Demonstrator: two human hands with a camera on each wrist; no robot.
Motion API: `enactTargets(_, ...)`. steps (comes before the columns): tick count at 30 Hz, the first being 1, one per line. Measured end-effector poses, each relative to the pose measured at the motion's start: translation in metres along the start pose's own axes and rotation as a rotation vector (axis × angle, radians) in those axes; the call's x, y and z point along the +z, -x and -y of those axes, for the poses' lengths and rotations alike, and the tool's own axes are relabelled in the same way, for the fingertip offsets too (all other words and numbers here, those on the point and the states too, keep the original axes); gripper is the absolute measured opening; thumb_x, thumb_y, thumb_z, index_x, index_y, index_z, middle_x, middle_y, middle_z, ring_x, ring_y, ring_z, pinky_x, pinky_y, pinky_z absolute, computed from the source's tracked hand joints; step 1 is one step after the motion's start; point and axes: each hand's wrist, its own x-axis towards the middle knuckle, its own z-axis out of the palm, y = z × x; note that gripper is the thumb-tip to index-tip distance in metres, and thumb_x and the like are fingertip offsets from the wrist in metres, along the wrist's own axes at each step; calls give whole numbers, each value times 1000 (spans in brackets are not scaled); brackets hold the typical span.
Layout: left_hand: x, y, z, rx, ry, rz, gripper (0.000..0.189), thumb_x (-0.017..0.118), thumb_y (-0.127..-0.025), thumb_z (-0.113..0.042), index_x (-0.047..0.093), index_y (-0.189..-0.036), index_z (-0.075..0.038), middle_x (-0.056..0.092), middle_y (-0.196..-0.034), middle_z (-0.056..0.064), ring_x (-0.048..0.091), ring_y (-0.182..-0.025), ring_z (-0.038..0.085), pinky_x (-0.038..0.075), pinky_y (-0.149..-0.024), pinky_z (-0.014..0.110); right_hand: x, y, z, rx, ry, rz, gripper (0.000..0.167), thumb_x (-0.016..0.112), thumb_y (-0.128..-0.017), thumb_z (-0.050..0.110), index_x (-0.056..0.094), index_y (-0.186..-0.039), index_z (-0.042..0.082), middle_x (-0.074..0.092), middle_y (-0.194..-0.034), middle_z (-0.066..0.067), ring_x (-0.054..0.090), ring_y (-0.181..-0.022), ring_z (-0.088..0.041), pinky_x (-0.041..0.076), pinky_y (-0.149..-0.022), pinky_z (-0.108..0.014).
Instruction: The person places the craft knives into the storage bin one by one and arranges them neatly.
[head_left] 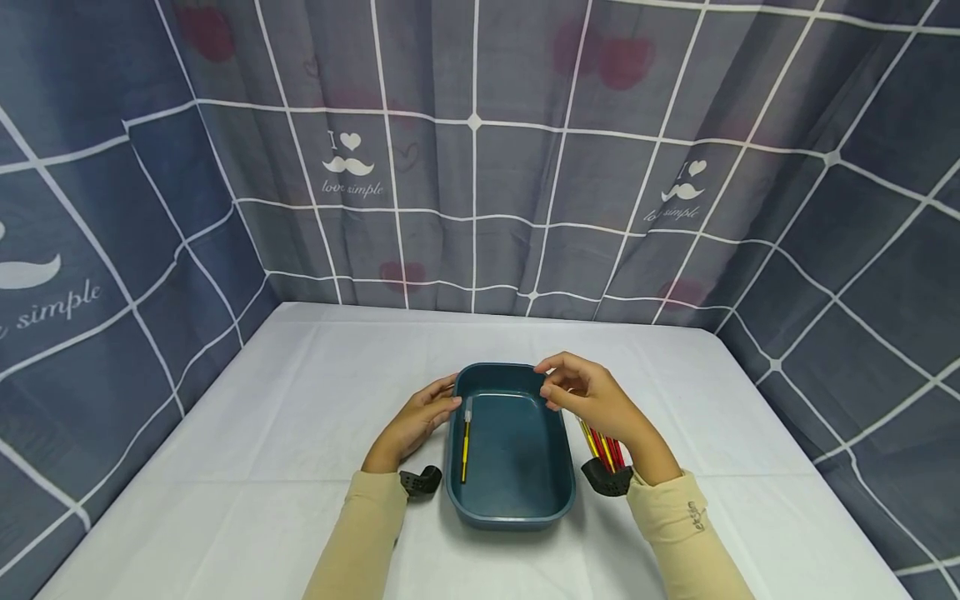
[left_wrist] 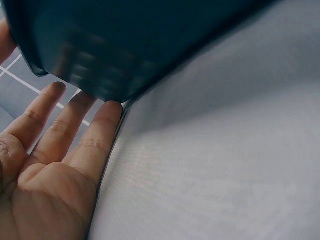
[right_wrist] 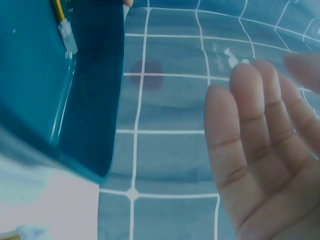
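Tray (head_left: 513, 523) on table (head_left: 225, 517), stick (head_left: 465, 446) inside at left, more sticks (head_left: 603, 448) outside right, curtain (head_left: 450, 167) behind

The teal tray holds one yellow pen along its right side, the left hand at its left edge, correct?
Wrong side: the head view shows one yellow pen along the left side of the teal tray; the left hand is at that edge.

One teal bin (head_left: 517, 458), one pen (head_left: 465, 446) inside left, two hands (head_left: 416, 421) (head_left: 600, 404) counted — several pens (head_left: 604, 448) at right, partly hidden, left uncounted.
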Motion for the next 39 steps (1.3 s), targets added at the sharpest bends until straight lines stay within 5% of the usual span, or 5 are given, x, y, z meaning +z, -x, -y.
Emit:
enactTargets(7,0,0,-1,-4,12,1,66,62,-109,-11,33,-167,1,40,-167,26,44,-152,37,41,-123,42,-11,9,-8,-70,72,-88,24,69,-101,-6,67,-124,-7,72,-94,-13,72,-80,-18,62,-77,-27)
enactTargets(18,0,2,0,-6,-10,-2,68,62,-109,-13,31,-168,2,39,-168,27,42,-153,38,37,-126,46,-32,17,-10,-120,23,-198,22,66,-103,-6,65,-124,-10,73,-94,-8,73,-80,-12,63,-79,-24)
enactTargets(25,0,2,1,8,-9,17,67,60,-110,-12,29,-168,3,37,-168,27,40,-154,37,35,-127,45,-47,25,-18,-142,-56,-272,37,63,-103,-10,75,-120,21,74,-93,4,74,-79,-15,63,-79,-23)
enactTargets(29,0,2,2,8,-10,16,67,60,-110,-11,30,-168,3,39,-167,27,43,-152,36,40,-124,40,-54,30,-26,-159,-102,-302,42,61,-103,-12,75,-119,25,74,-93,1,74,-77,-14,63,-77,-23)
enactTargets(39,1,1,1,-2,-15,-13,67,62,-109,-12,32,-167,2,41,-166,27,47,-149,34,44,-121,36,-70,40,-52,-9,-111,-299,36,62,-104,-6,72,-120,24,73,-93,4,71,-77,-13,63,-71,-25)
